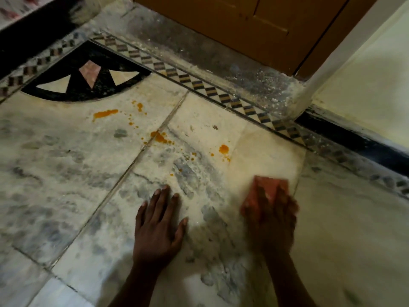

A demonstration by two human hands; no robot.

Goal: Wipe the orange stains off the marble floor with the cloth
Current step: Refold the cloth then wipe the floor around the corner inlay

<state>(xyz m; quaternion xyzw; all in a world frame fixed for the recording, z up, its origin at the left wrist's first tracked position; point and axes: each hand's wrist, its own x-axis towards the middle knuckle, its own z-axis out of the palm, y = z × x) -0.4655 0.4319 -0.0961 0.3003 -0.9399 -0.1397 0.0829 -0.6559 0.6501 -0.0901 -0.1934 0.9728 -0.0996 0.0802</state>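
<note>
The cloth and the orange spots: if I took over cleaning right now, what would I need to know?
Left hand: flat on the marble floor, fingers spread, holding nothing.
Right hand: pressing the reddish cloth on the floor; blurred, so its grip is unclear.
Orange stains: long smear, drops, blotch on the tile joint, blob, small specks between.
Done: none of these wiped yet.
Left: all of them, beyond the cloth.

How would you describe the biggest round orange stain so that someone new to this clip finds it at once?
Start at the wooden door and follow the checkered border strip down to the pale marble floor. Straight above the red cloth under the right hand sits the orange stain. Unlike the long smear and the cluster on the tile seam, it is one compact round blob.
</note>
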